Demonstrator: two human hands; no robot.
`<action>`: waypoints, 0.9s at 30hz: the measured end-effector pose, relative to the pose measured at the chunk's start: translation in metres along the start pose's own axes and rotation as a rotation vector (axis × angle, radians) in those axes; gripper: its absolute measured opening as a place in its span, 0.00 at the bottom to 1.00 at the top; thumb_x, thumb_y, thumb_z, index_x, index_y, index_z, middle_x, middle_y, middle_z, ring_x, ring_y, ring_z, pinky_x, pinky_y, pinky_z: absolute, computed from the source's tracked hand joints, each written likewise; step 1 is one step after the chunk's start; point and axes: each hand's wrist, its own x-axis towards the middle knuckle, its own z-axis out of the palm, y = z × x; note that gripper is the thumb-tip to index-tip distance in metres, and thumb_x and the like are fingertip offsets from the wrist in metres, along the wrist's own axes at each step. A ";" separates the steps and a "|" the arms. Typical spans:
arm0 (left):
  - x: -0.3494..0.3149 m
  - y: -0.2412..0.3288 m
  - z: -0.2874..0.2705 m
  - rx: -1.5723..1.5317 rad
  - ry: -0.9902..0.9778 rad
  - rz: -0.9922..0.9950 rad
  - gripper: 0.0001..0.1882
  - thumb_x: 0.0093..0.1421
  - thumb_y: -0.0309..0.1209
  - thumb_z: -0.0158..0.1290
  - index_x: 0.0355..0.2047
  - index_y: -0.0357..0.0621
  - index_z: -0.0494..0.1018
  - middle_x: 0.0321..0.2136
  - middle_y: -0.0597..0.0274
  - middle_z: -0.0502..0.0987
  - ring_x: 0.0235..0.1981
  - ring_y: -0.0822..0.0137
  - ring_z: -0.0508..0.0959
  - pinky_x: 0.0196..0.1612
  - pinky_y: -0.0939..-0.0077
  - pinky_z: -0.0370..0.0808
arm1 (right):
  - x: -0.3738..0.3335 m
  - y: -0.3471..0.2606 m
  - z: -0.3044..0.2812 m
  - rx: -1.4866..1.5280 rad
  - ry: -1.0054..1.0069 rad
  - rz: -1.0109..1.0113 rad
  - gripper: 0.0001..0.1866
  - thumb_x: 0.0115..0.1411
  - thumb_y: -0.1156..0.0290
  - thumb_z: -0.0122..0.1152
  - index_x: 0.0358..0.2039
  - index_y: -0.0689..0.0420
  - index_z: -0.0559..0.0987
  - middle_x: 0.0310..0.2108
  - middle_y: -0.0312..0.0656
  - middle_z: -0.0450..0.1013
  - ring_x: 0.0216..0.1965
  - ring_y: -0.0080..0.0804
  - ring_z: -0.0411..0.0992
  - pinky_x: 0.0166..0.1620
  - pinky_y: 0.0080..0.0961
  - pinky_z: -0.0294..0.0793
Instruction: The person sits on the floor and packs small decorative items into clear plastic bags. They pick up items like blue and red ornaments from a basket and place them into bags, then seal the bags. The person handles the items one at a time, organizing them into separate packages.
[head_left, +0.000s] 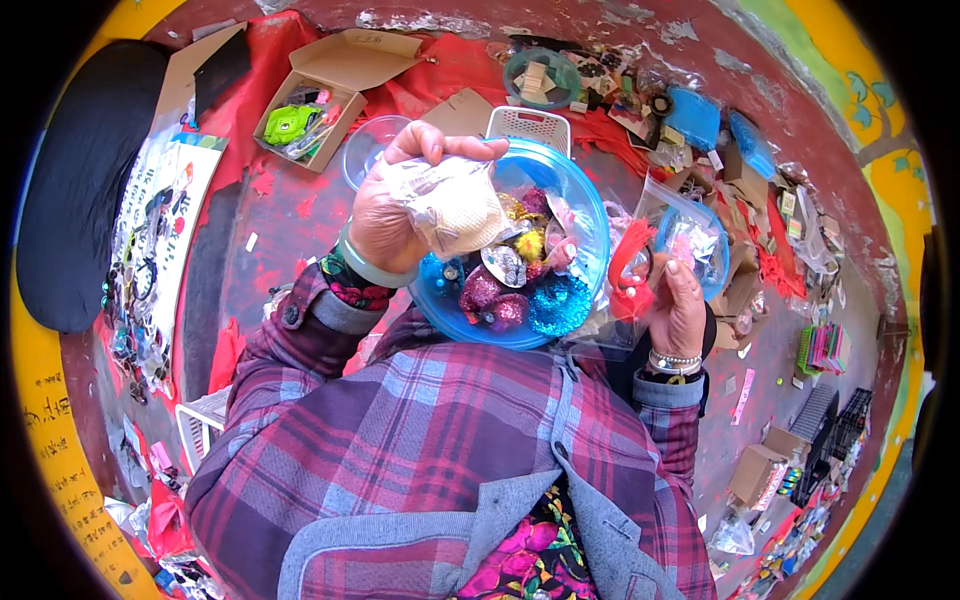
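Observation:
My left hand (385, 220) is closed on a small clear plastic packet (455, 208) with something cream and textured inside, raised over the left part of a round blue tub (592, 212). Glittery pieces fill the tub: purple ones (482, 290), a turquoise one (560, 303) and a yellow pompom (529, 244). To the right of the tub, my right hand (682, 310) pinches a red hair tie (631, 275) with pearly beads, its thumb on top. A clear zip bag (652, 200) stands up beside that hand; whether the hair tie is inside it I cannot tell.
An open cardboard box (345, 110) with a bright green item stands at the far left. Beyond the tub are a white basket (530, 128) and a teal bowl (568, 75). Cords and accessories lie on a white board (200, 170) at left. Loose goods and boxes clutter the right.

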 end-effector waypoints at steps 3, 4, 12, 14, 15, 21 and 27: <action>-0.001 -0.003 -0.003 -0.046 0.038 0.018 0.04 0.58 0.26 0.46 0.33 0.42 0.63 0.45 0.38 0.67 0.48 0.52 0.69 0.45 0.60 0.75 | 0.000 -0.003 0.003 -0.017 -0.048 0.001 0.13 0.59 0.67 0.52 0.36 0.66 0.76 0.31 0.40 0.74 0.32 0.21 0.70 0.36 0.16 0.67; 0.000 -0.003 -0.002 -0.076 0.056 -0.001 0.04 0.58 0.27 0.46 0.33 0.42 0.63 0.46 0.37 0.67 0.48 0.52 0.69 0.45 0.60 0.75 | -0.003 -0.006 0.009 -0.019 -0.063 -0.001 0.13 0.59 0.68 0.52 0.36 0.66 0.76 0.31 0.41 0.74 0.31 0.21 0.70 0.36 0.16 0.67; 0.010 0.008 0.000 -0.044 0.074 -0.065 0.03 0.59 0.28 0.44 0.32 0.43 0.65 0.44 0.42 0.70 0.52 0.51 0.66 0.48 0.61 0.72 | -0.007 -0.014 0.019 -0.205 -0.223 0.008 0.15 0.60 0.67 0.51 0.37 0.67 0.75 0.31 0.45 0.75 0.32 0.28 0.72 0.39 0.21 0.68; 0.017 0.012 0.007 0.012 0.035 0.026 0.04 0.59 0.27 0.44 0.34 0.41 0.64 0.45 0.38 0.68 0.49 0.49 0.69 0.46 0.59 0.73 | -0.006 -0.018 0.024 -0.287 -0.323 -0.012 0.15 0.60 0.66 0.51 0.36 0.67 0.75 0.30 0.43 0.75 0.33 0.27 0.71 0.39 0.23 0.68; 0.022 0.013 0.008 0.057 0.020 0.077 0.05 0.59 0.27 0.44 0.34 0.39 0.64 0.46 0.35 0.66 0.45 0.48 0.72 0.43 0.57 0.76 | -0.005 -0.018 0.023 -0.291 -0.367 -0.014 0.15 0.60 0.66 0.50 0.36 0.67 0.76 0.30 0.43 0.75 0.33 0.27 0.71 0.39 0.23 0.68; 0.056 0.023 0.035 0.221 -0.271 0.110 0.07 0.58 0.27 0.46 0.36 0.40 0.62 0.46 0.32 0.65 0.46 0.50 0.72 0.43 0.62 0.76 | -0.008 -0.026 0.035 -0.365 -0.482 0.016 0.15 0.60 0.66 0.52 0.39 0.66 0.76 0.32 0.40 0.75 0.33 0.22 0.70 0.38 0.17 0.68; 0.087 0.017 0.037 0.406 -0.497 0.096 0.10 0.56 0.29 0.50 0.37 0.44 0.62 0.47 0.37 0.67 0.50 0.49 0.69 0.45 0.62 0.74 | -0.010 -0.038 0.044 -0.427 -0.625 0.025 0.14 0.60 0.67 0.52 0.39 0.65 0.76 0.34 0.38 0.74 0.34 0.20 0.69 0.38 0.16 0.68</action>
